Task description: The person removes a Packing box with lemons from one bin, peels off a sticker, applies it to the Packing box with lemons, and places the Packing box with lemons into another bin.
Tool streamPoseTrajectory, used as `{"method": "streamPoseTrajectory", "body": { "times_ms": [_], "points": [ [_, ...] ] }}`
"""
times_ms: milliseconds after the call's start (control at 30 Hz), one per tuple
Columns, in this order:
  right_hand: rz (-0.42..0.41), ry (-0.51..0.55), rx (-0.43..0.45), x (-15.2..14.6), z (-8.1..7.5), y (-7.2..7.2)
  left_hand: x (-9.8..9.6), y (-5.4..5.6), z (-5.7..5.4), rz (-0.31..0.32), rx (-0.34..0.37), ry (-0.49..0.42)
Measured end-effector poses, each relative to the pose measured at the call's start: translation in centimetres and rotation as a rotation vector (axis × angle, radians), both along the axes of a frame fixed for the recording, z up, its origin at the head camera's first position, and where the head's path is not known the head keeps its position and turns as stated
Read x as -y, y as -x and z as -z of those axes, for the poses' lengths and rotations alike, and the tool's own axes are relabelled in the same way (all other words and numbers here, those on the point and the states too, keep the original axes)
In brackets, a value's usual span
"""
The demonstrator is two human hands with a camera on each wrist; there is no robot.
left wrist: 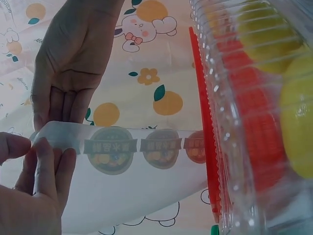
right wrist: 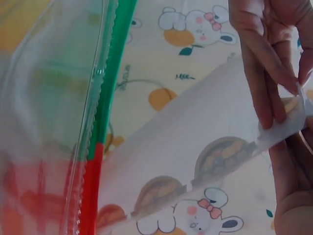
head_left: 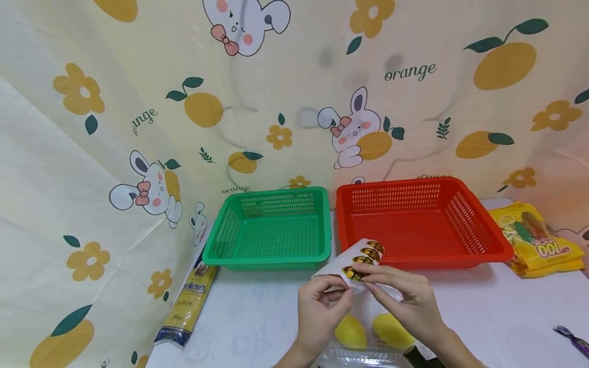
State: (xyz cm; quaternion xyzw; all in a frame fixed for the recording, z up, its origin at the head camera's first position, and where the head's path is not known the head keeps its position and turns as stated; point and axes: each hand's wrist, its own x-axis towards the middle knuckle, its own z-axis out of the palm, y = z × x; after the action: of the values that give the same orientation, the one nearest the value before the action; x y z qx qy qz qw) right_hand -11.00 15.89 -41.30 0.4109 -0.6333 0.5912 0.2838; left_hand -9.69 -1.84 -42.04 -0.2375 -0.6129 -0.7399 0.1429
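Note:
A white sheet of round fruit stickers [head_left: 335, 267] is held up between the two hands, its printed row running along one edge. My left hand [head_left: 321, 309] pinches the sheet's near corner between thumb and fingers. At that same end, my right hand [head_left: 407, 301] pinches the edge by the nearest sticker [head_left: 352, 274]. In the right wrist view the sheet's end [right wrist: 288, 125] is bent over at the fingers. Below the hands lies a clear plastic box [head_left: 356, 356] containing two yellow fruits [head_left: 350, 332] that look like lemons, partly hidden by the hands.
Behind the hands stand a green basket [head_left: 268, 265] and a red basket [head_left: 428, 258], side by side. A yellow pasta-like packet [head_left: 187, 304] lies at left, yellow snack bags [head_left: 545, 250] at right. A dark object [head_left: 420, 358] and a purple wrapped item [head_left: 572, 338] sit near the front.

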Motion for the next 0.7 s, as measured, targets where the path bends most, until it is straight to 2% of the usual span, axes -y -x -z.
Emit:
{"method": "streamPoseTrajectory", "body": {
  "times_ms": [200, 433, 467, 533, 700],
  "points": [
    [0.024, 0.088, 0.15, -0.21, 0.17, -0.32, 0.13, 0.07, 0.03, 0.032, 0.004, -0.01],
    [0.063, 0.106, 0.378, -0.83, -0.52, -0.96, 0.25, 0.06, 0.02, 0.035, 0.003, -0.01],
    [0.06, 0.105, 0.376, -0.85, -0.52, -0.97, 0.26, 0.08, 0.02, 0.032, 0.001, -0.009],
    [0.075, 0.058, 0.312, -0.77, -0.42, -0.91, 0.32, 0.09, -0.01, 0.031, 0.009, -0.011],
    [0.165, -0.133, 0.015, -0.11, 0.1, -0.52, 0.55, 0.15, -0.04, 0.048, 0.022, -0.033]
  ]
}}
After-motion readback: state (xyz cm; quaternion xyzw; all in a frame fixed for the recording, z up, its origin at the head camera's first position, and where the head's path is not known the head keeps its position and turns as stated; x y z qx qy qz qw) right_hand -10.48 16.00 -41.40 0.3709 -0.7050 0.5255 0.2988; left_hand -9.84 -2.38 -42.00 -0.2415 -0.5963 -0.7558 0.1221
